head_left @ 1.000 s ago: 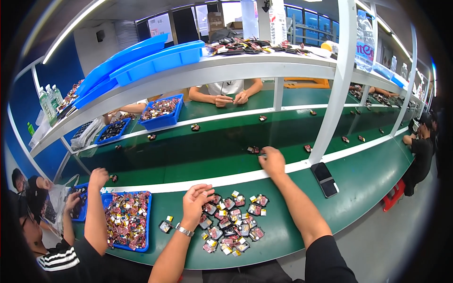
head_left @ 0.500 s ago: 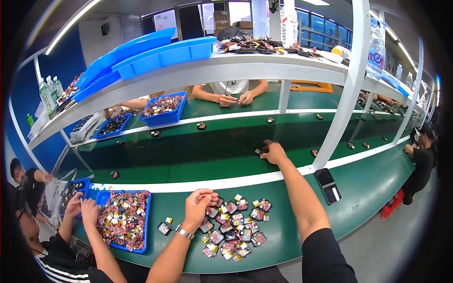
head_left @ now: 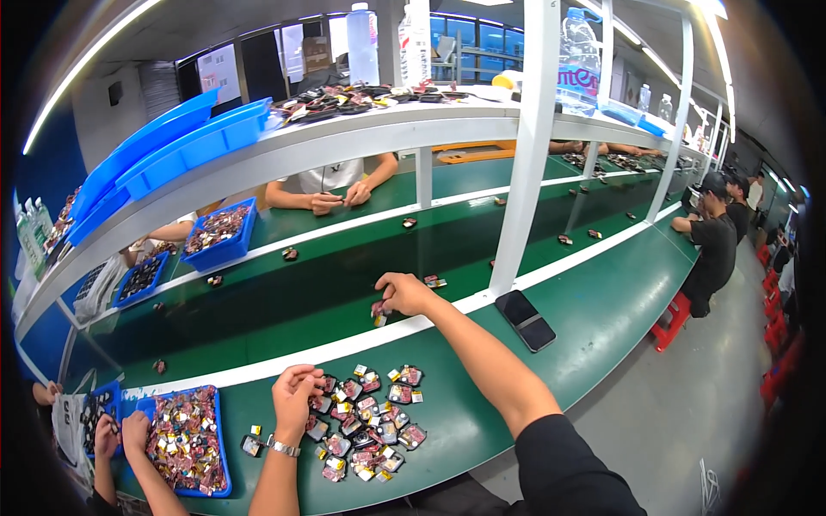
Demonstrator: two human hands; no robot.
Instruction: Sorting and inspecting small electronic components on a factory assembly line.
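Note:
My right hand reaches over the near side of the green belt, its fingers pinching a small electronic module with a reddish circuit board and a pale label. Another such module lies on the belt just beyond the knuckles. My left hand, with a metal watch at the wrist, hovers by the left edge of a pile of similar black-cased modules. Its fingers are loosely curled and nothing shows in them. A single module sits left of that wrist.
A blue tray full of small parts stands at left, beside a co-worker's hands. A dark phone lies right of my forearm, near a white post. White rails border the belt. Overhead runs a shelf with blue trays.
The view has turned rightward. My right hand has drawn back from the middle of the belt toward the near rail with a module. My left hand stays beside the pile.

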